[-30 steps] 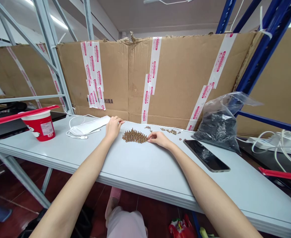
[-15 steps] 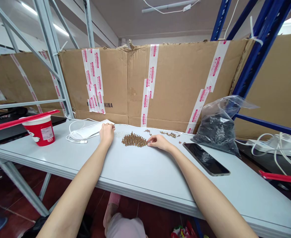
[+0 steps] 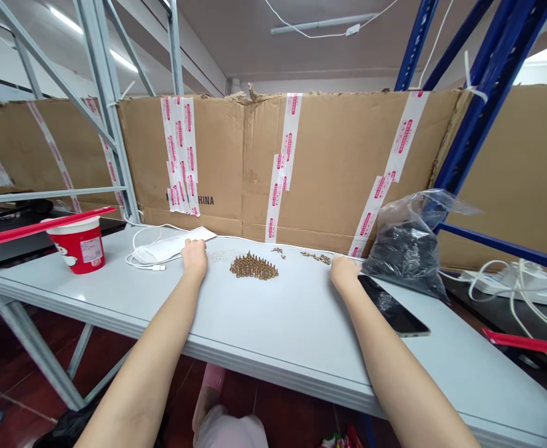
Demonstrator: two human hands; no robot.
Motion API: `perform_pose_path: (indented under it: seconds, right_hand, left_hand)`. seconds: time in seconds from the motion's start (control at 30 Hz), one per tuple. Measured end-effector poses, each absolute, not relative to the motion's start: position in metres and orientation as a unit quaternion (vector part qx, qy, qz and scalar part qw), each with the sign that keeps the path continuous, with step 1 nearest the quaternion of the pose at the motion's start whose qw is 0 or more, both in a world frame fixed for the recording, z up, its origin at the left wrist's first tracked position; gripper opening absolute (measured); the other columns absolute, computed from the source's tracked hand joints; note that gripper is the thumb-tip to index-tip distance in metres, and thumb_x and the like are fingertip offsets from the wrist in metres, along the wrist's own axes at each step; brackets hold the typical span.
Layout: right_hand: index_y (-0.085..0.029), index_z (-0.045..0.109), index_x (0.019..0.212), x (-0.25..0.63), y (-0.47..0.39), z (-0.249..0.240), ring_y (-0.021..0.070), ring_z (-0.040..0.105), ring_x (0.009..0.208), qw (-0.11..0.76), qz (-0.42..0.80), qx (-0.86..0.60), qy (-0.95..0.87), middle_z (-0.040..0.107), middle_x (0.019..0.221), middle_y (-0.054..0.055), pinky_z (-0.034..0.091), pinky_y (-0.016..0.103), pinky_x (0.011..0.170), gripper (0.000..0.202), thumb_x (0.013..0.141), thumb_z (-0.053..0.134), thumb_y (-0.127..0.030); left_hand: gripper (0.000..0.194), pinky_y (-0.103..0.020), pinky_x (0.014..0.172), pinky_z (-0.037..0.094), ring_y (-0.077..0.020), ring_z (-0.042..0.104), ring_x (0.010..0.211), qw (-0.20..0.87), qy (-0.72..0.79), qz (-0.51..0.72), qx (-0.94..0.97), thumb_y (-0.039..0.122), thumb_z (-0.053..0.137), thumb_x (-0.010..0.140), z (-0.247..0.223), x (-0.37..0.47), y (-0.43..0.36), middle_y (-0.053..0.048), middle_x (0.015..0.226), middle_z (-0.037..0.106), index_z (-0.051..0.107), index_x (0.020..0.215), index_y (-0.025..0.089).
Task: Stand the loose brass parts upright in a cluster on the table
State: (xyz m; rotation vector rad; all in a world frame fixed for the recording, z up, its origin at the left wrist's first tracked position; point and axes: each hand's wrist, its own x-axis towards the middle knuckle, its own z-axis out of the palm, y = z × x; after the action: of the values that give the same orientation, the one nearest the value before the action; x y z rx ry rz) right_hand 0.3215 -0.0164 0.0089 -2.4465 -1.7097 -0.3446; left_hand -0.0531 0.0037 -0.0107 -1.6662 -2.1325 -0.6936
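Many small brass-coloured pieces stand upright in a tight cluster at the middle of the table. Left of it lie small clear pieces. My left hand rests beside them, near the white power strip, its fingers curled; what it holds, if anything, is hidden. My right hand is at the back right, between a loose row of small brass pieces and the phone. Its fingertips are hidden behind the hand. A few more small pieces lie behind the cluster.
A red and white cup stands at the left. The white power strip and its cable lie at the back left. A black phone and a clear bag of dark material are at the right. Cardboard walls the back edge.
My right hand has left the right edge of the cluster and moved right, near the phone and bag. My left hand has shifted slightly left and down. The view has shifted a little.
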Motion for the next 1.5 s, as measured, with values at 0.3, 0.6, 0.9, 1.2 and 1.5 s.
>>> perform_pose_path:
  seconds: [0.3, 0.6, 0.9, 1.2, 1.5]
  right_hand:
    - [-0.006, 0.062, 0.102, 0.315, -0.016, 0.011, 0.0249, 0.061, 0.095, 0.070, -0.082, -0.765, -0.635, 0.061, 0.102, 0.023, 0.045, 0.030, 0.074, 0.034, 0.079, 0.037, 0.001]
    - [-0.014, 0.067, 0.087, 0.317, -0.014, 0.011, 0.0242, 0.061, 0.091, 0.128, -0.023, -0.740, -0.659, 0.064, 0.097, 0.018, 0.044, 0.031, 0.076, 0.023, 0.075, 0.048, -0.006]
    - [-0.015, 0.060, 0.086, 0.250, -0.021, 0.022, 0.0147, 0.063, 0.073, 0.422, 0.372, -0.377, -0.735, 0.066, 0.076, 0.004, 0.048, 0.029, 0.073, 0.019, 0.067, 0.063, -0.018]
    - [-0.017, 0.057, 0.078, 0.227, -0.029, 0.018, 0.0153, 0.062, 0.067, 0.484, 0.430, -0.336, -0.684, 0.064, 0.069, 0.001, 0.049, 0.032, 0.071, 0.033, 0.053, 0.074, -0.030]
    - [-0.017, 0.058, 0.075, 0.224, -0.027, 0.017, 0.0143, 0.061, 0.068, 0.518, 0.436, -0.318, -0.663, 0.064, 0.071, 0.002, 0.047, 0.031, 0.075, 0.034, 0.051, 0.074, -0.036]
  left_hand:
    - [0.016, -0.036, 0.067, 0.042, -0.0305, 0.047, 0.096, 0.165, -0.781, -0.205, -0.567, 0.016, 0.046, 0.076, -0.017, -0.056, 0.006, -0.017, 0.086, 0.061, 0.061, 0.079, 0.013]
    - [0.024, -0.039, 0.074, 0.038, -0.0305, 0.043, 0.099, 0.255, -0.744, -0.252, -0.565, 0.032, 0.044, 0.084, -0.004, -0.045, -0.001, -0.016, 0.101, 0.054, 0.061, 0.091, 0.016]
    - [0.030, -0.036, 0.083, 0.040, -0.0212, 0.048, 0.098, 0.287, -0.338, -0.313, -0.840, 0.031, 0.048, 0.085, 0.018, 0.035, -0.024, -0.010, 0.108, 0.055, 0.051, 0.112, 0.020]
    - [0.021, -0.031, 0.076, 0.045, -0.0159, 0.053, 0.085, 0.268, -0.266, -0.353, -0.856, 0.025, 0.038, 0.090, 0.013, 0.046, -0.033, -0.007, 0.091, 0.062, 0.057, 0.096, 0.018]
    - [0.022, -0.027, 0.069, 0.044, -0.0138, 0.052, 0.079, 0.247, -0.272, -0.415, -0.833, 0.025, 0.039, 0.090, 0.014, 0.054, -0.039, -0.005, 0.085, 0.064, 0.060, 0.092, 0.020]
